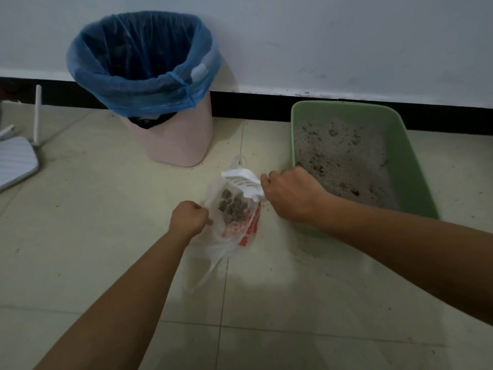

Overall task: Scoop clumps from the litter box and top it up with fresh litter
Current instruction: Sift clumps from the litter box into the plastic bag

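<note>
1. Scoop (245, 184) tipped over the bag (234, 233) right now: white, slotted, its handle end buried in the right hand (292, 196), whose fingers (264, 180) are curled tight around it.
2. Left hand (190, 218) on the other side has its fingers (198, 208) bunched into a fist, pinching the bag's rim and pulling the mouth wide.
3. Clumps (231, 206) sit inside the bag, grey lumps piled just below the scoop's blade, between the two sets of fingers.
4. Handling call: the scoop looks like stiff, light plastic, best held by the handle, as it is. The bag is thin, soft and floppy, so it likely needs that pinch at the rim or the mouth folds shut.
5. The clumps look crumbly. My guess is a sharp shake would scatter grit onto the floor (106, 236), where specks lie beside the bag.
6. Litter box (408, 166), green, rests on the floor just beyond the right fingers, to their outer side. The grey litter (344, 161) in it is pitted and uneven.
7. Pink bin (176, 145) with a blue liner (144, 97) stands well past the left fingers, against the wall (320, 36). No fresh litter supply is in sight, so topping up looks like a later job.
</note>
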